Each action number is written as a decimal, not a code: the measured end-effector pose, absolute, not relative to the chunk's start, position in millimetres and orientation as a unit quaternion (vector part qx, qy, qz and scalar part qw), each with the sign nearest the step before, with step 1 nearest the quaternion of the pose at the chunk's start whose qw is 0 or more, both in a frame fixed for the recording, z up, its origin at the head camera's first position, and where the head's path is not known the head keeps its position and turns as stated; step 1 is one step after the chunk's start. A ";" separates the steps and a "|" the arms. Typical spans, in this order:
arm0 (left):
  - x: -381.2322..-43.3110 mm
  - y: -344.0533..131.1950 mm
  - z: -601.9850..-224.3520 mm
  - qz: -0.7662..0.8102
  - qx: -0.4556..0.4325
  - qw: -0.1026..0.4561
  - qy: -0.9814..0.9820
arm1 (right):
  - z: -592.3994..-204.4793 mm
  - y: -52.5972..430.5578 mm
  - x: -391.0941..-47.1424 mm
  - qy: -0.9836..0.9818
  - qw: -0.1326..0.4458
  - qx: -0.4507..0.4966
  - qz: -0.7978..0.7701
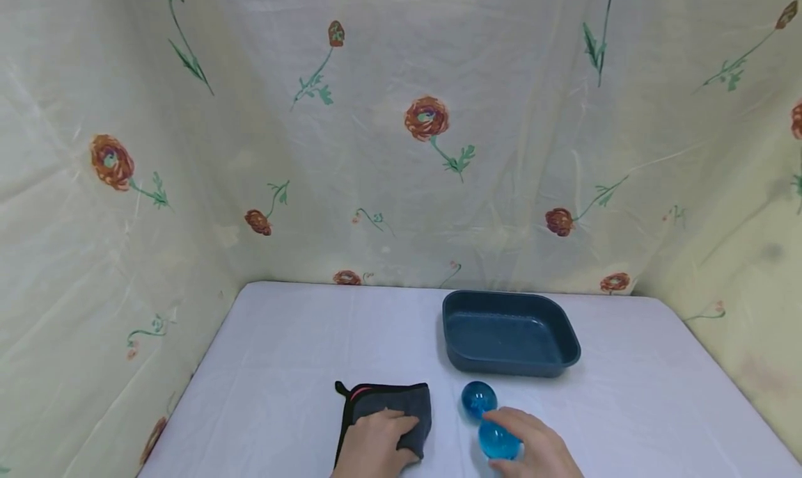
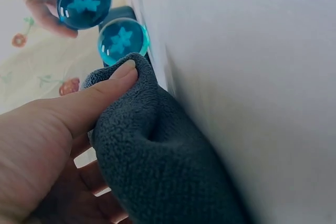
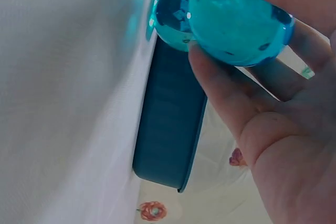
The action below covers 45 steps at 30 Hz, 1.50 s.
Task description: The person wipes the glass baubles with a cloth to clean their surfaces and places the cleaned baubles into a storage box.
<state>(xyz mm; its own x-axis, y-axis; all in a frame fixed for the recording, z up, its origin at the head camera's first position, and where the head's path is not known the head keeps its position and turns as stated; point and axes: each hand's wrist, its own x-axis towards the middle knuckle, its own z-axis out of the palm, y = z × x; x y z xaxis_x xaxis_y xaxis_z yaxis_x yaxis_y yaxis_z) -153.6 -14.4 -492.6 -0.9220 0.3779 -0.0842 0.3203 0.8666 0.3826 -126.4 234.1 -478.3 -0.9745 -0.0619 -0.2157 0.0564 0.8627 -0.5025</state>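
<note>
Currently, the person's left grip (image 1: 376,444) has hold of a folded cloth (image 1: 416,400), dark grey with black edging, thumb on top and fingers beneath, at the near side of the white bench (image 1: 301,353). Meanwhile, to its right, the right grip (image 1: 532,443) clasps a glossy blue ball (image 1: 499,441) between thumb and fingers, raised off the bench, while a second ball (image 1: 478,399) rests just beyond. Farther back sits a dark blue tray (image 1: 510,332), before a flower-patterned sheet (image 1: 376,151).
</note>
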 end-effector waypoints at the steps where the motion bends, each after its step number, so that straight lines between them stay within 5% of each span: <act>1: -153.7 -15.6 -492.6 0.192 0.181 0.076 0.962 | -478.1 233.8 -125.9 0.958 0.108 -0.001 -0.265; 23: -162.9 -41.5 -490.0 0.408 0.122 0.098 0.899 | -468.4 214.3 -113.4 0.945 -0.077 -0.047 -0.314; 36: -162.8 -48.6 -477.4 0.515 0.079 0.084 0.849 | -462.3 195.8 -108.9 0.902 -0.072 -0.030 -0.426; 45: -160.7 -46.8 -475.0 0.558 0.052 0.060 0.826 | -459.9 180.5 -105.1 0.877 -0.139 -0.083 -0.452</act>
<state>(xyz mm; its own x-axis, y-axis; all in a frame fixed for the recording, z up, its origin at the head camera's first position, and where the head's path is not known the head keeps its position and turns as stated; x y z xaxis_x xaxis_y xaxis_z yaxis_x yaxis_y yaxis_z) -160.7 -46.8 -475.0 -0.9876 0.1519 -0.0408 0.0189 0.3719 0.9281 -105.1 180.5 -459.9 -0.9477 -0.0198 0.3186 -0.2708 0.5784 -0.7695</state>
